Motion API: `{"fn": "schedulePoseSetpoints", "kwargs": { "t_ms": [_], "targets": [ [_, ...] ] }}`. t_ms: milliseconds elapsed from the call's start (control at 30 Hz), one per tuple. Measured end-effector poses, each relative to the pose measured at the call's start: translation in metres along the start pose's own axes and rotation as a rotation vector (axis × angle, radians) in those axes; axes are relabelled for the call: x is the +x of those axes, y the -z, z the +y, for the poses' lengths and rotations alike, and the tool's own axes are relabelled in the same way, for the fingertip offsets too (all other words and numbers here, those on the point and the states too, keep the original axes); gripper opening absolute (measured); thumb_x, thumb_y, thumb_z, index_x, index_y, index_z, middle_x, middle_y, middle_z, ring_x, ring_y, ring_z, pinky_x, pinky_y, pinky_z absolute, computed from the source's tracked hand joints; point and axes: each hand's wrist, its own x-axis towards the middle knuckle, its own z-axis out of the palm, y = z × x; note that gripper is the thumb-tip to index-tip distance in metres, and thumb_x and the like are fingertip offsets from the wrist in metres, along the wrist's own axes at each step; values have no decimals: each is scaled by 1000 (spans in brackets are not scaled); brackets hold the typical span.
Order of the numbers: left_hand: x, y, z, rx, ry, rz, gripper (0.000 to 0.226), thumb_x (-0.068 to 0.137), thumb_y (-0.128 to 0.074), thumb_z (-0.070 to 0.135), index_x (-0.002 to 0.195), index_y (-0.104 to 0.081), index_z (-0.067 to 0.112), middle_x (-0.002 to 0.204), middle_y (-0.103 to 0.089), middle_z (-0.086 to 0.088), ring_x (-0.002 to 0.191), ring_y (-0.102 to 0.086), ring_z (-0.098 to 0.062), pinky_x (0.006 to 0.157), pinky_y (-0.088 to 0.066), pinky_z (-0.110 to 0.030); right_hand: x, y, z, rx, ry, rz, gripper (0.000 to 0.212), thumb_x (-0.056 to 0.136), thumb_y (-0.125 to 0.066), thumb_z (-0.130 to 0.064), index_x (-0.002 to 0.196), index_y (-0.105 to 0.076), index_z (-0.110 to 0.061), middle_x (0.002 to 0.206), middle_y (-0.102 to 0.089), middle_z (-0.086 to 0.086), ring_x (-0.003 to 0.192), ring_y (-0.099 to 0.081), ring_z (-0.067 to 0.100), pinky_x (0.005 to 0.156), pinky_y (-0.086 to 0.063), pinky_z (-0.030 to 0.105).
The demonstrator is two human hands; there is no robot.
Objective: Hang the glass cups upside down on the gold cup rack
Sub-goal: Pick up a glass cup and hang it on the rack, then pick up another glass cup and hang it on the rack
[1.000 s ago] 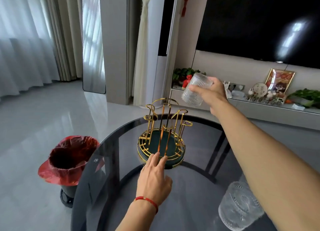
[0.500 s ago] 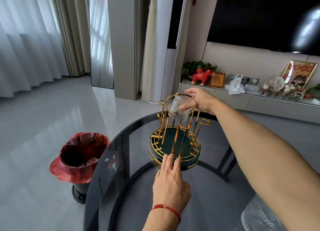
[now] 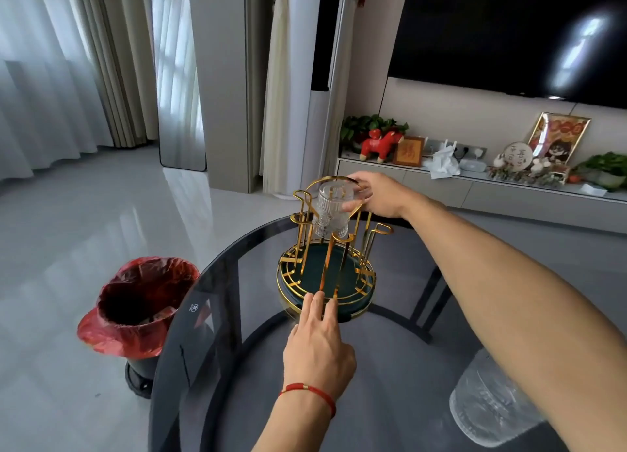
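One ribbed clear glass cup [image 3: 331, 214] is seen inverted among the upright prongs of the round gold wire cup rack with a dark green base [image 3: 327, 275], which stands near the far edge of the dark round glass surface [image 3: 390, 366]. The cup is pinched near its upturned base by the fingers [image 3: 353, 207] of the right hand [image 3: 376, 195], thumb on the near side and the other fingers curled round the far side, just under the rack's gold top ring. The rack's near rim is pressed down by the left hand [image 3: 317, 353], its fingers held straight and close together, a red cord worn at the wrist. The cup's long axis is held close to vertical, mouth down and base up, with a slight lean to the left; whether a prong is already inside the mouth cannot be told through the ribbed glass. For a clean hanging, the mouth is best kept centred over a single prong and the cup lowered straight down, the pinch eased only once the weight is carried by the rack. The steadying pressure on the base should be kept so that the light frame is not tipped. A second clear textured glass cup [image 3: 492, 407] is partly visible on the surface beneath the right forearm, well apart from the rack.
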Motion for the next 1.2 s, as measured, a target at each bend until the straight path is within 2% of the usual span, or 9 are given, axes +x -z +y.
{"fn": "schedulePoseSetpoints", "kwargs": {
  "t_ms": [167,333,433,500,567,667,867,967,1200],
  "targets": [
    [-20,1,26,4,-64,-46,73,90,-55,18,158,-28,14,170,-20,-7,159,-6,-28,125,-27,-46,-115,37,22,-165,-57,177,42,95,-73,-27,135,-63,-19,126,-69,3,111,-68,19,105,-54,46],
    [-18,10,47,-80,-196,110,61,86,-62,14,146,-50,12,149,-52,-8,145,-37,-27,118,-35,-38,-216,39,14,-352,6,-58,23,89,-74,-33,112,-76,-30,101,-78,-12,95,-71,-1,96,-57,34],
    [-34,3,64,-150,-277,84,56,86,-64,15,142,-54,14,145,-57,-6,140,-43,-24,115,-37,-32,-278,27,11,-355,-20,-262,44,80,-73,-58,122,-67,-45,119,-71,-25,114,-62,-7,105,-50,30],
    [-45,-4,73,-163,-318,38,55,87,-63,16,142,-54,16,144,-57,-5,138,-44,-24,113,-38,-32,-304,16,18,-615,-18,-373,68,77,-73,-65,139,-54,-46,138,-58,-23,133,-48,-1,124,-32,44],
    [-50,-8,75,-151,-343,-7,55,87,-62,15,142,-54,18,142,-59,-5,136,-47,-26,111,-40,-33,-313,2,27,-981,70,-432,83,78,-75,-57,151,-42,-36,147,-49,-12,145,-36,11,128,-3,62],
    [-57,-10,76,-123,-334,-69,56,88,-61,18,143,-52,21,140,-62,-6,132,-51,-27,107,-46,-39,-317,-9,33,-1181,130,-414,90,79,-81,-37,155,-35,-30,148,-46,-1,142,-42,22,123,7,65],
    [-64,-2,72,-168,-284,-119,46,89,-62,16,135,-61,20,133,-66,-6,127,-55,-26,106,-48,-39,-310,-2,21,-1135,151,-429,82,72,-84,-44,143,-46,-33,132,-53,-4,126,-53,20,127,-7,59],
    [-62,4,74,-304,-179,-103,36,90,-62,19,126,-66,18,122,-70,-6,115,-64,-23,100,-55,-39,-309,4,9,-978,147,-375,79,68,-83,-51,138,-50,-36,127,-54,-8,119,-52,17,119,-31,46],
    [-59,21,78,-978,194,-494,35,104,-51,35,128,-57,11,127,-65,-20,107,-70,-44,85,-63,-53,-311,10,-5,-419,108,-54,73,65,-92,-45,130,-60,-34,120,-56,-9,105,-53,5,93,-46,27]
  ]
}}
